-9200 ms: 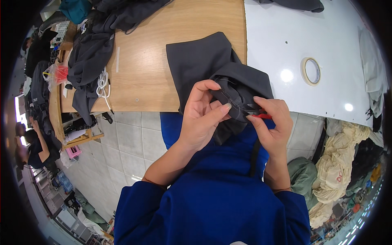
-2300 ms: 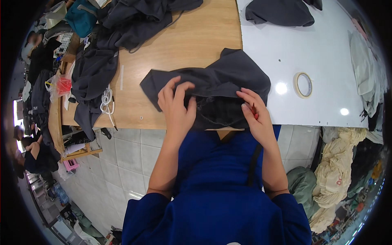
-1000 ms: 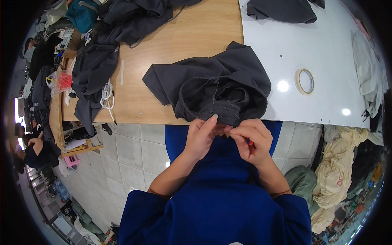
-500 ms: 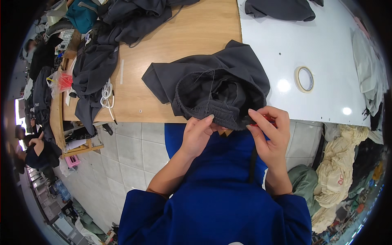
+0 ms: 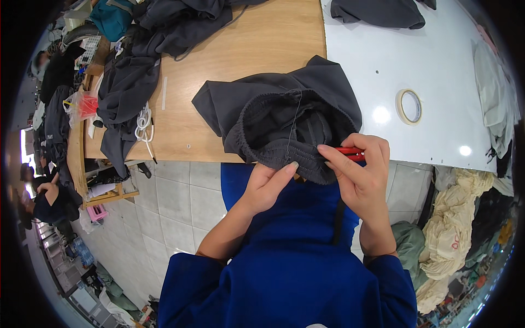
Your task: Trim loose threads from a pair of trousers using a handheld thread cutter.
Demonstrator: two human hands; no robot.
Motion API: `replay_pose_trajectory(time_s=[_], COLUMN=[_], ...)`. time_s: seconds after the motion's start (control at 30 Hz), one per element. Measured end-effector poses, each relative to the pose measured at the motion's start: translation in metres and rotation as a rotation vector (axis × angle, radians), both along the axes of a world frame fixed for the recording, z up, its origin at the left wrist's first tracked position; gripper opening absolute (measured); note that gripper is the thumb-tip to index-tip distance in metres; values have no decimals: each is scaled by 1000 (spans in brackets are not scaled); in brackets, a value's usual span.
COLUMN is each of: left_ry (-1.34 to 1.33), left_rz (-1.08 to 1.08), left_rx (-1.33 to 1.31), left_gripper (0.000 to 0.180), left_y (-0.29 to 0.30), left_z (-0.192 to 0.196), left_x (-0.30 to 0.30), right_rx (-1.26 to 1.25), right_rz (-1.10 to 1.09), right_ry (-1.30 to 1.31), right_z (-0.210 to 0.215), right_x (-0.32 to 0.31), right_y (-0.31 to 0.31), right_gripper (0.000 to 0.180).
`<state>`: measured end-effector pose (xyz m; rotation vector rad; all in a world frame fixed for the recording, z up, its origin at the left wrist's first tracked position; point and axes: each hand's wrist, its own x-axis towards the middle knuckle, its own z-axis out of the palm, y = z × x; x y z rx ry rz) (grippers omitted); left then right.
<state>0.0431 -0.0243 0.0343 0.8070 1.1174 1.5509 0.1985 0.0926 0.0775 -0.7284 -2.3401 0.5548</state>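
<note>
A dark grey garment [image 5: 262,93] with a gathered elastic waistband lies at the table's front edge, its waist opening toward me. Loose thread crosses that opening. My left hand [image 5: 266,183] pinches the near side of the waistband, thumb on top and the other fingers hidden beneath. At the waistband's right side, my right hand [image 5: 362,172] is closed around a small red tool [image 5: 351,153] that looks like thread snips. Its thumb and index fingertip are at the cloth by the band. The tool's blades cannot be made out.
More dark grey garments [image 5: 134,82] and a looped white cord [image 5: 144,128] lie at left. On the white tabletop at right are a tape roll [image 5: 408,106] and another dark garment [image 5: 377,12]. Cream cloth [image 5: 451,229] is heaped below right. People [image 5: 49,197] are at far left.
My right hand has turned, so the red tool shows more. The near waistband has shifted right and toward me, with my left thumb moving right along it.
</note>
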Motion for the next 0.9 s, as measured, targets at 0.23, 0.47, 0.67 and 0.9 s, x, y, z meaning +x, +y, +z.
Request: replay_pose_trajectory(time_s=[0.23,0.47,0.67,0.9], left_ry=[1,-8,-49,20], left_rz=[-18,-21,22,-11], left_rx=[17,9,3,6], left_gripper=[25,25,25,22], left_y=[1,0,2,1], left_z=[3,1,2,3], left_x=[0,-1,2,-1], right_rx=[4,10,7,0], right_rz=[20,13,23,12], right_ry=[-44,-22,-5,19], right_z=[0,-2,-4,-9], right_x=[-1,-3,-3,-4], right_y=[-2,-2,-2,-2], right_gripper=[42,43,43,41])
